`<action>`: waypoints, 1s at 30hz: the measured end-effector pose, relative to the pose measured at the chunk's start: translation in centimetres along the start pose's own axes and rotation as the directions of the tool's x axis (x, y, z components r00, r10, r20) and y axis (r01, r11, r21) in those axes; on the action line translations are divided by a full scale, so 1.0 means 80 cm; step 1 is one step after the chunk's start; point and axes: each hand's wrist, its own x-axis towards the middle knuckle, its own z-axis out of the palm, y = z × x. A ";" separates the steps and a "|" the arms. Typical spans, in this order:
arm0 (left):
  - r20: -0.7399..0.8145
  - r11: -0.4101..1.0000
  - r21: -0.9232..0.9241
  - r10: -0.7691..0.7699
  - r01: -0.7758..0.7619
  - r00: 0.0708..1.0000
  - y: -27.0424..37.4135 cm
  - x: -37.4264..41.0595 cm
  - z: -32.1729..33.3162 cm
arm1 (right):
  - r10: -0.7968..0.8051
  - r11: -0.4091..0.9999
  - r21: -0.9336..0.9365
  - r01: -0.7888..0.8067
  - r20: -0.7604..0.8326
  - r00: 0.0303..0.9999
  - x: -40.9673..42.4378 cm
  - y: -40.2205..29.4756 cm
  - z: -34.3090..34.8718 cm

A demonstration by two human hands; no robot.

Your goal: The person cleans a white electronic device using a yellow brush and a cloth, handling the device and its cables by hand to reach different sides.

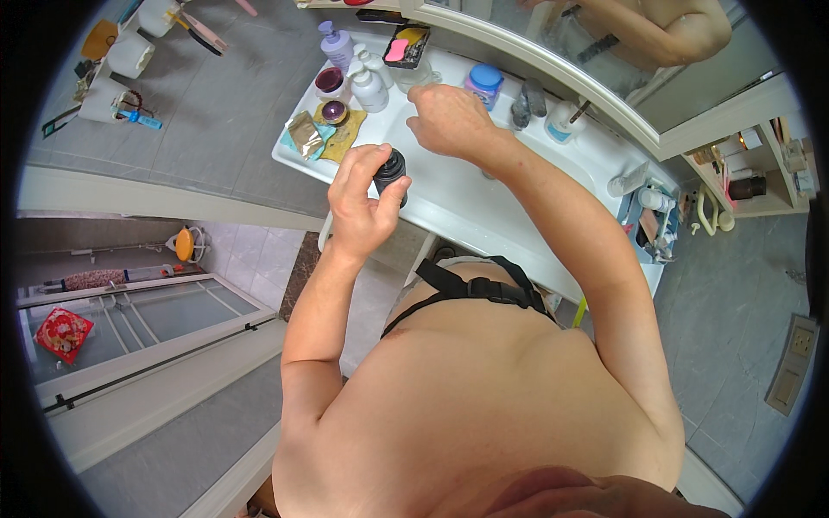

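Observation:
My left hand [364, 201] is wrapped around a small black bottle [390, 169] with a ridged top, above the front left rim of a white washbasin [453, 194]. Over the back of the basin, my right hand [450, 120] has its back turned up and its fingers bent. Its thumb and forefinger stand apart, but the palm is hidden. Just beyond it is a clear glass container [414, 76], below a black soap dish [407, 46] with a pink piece and a yellow piece. A blue-lidded jar [484, 84] stands to its right.
White pump bottles [369, 90], a lilac pump bottle [336, 45] and a yellow cloth [343, 136] crowd the left ledge. A white pump bottle [562, 124] and a blue tray [638, 213] of toiletries sit right. A framed mirror [537, 52] borders the back.

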 end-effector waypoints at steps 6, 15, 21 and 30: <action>0.005 0.997 0.013 -0.071 0.071 0.997 0.007 0.004 0.005 | -0.006 1.000 -0.010 0.006 -0.013 1.000 -0.005 0.004 -0.002; -0.140 0.962 -0.230 -0.182 0.147 0.973 0.019 0.004 -0.006 | -0.062 0.994 0.086 0.074 -0.137 0.989 -0.016 -0.002 -0.026; -0.159 0.922 -0.309 -0.292 0.233 0.943 0.024 0.000 -0.010 | -0.182 0.924 0.300 0.237 -0.199 0.963 -0.049 -0.021 -0.086; 0.003 0.878 -0.171 -0.454 0.448 0.891 -0.006 -0.035 -0.011 | -0.520 0.795 0.129 0.593 -0.359 0.775 -0.153 -0.093 -0.203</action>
